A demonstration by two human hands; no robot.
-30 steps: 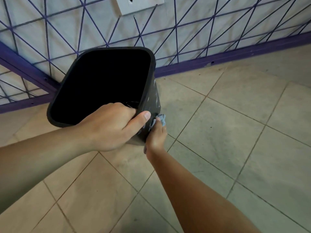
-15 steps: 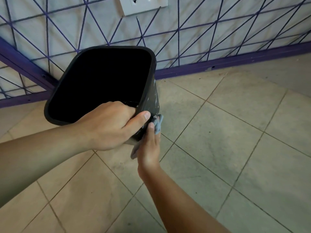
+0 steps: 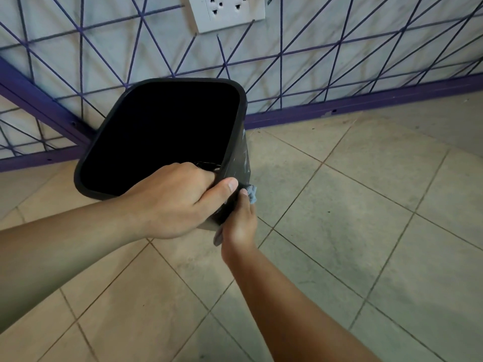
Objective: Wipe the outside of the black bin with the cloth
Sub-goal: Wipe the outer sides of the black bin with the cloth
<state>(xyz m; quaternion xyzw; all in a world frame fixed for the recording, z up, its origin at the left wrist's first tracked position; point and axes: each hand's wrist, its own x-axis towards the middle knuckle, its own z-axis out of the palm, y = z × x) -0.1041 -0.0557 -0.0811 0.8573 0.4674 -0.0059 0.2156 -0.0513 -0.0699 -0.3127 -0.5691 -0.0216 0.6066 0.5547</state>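
The black bin (image 3: pixel 241 155) is tilted with its open mouth toward me, held off the tiled floor. My left hand (image 3: pixel 177 199) grips its near rim, fingers curled inside and thumb on the outer wall. My right hand (image 3: pixel 239 223) holds a small blue-grey cloth (image 3: pixel 251 193) against the bin's right outer side, low down near the corner. The cloth shows above my fingertips and a bit below my palm. Pale smears mark the bin's right wall.
A white wall with purple crossing lines and a purple skirting (image 3: pixel 366 105) stands right behind the bin. A white power socket (image 3: pixel 226 11) sits on the wall above. Beige floor tiles (image 3: pixel 366 231) spread to the right and toward me.
My right hand with the cloth slid down along the bin's right side and turned more upright. The bin and my left hand stayed almost still.
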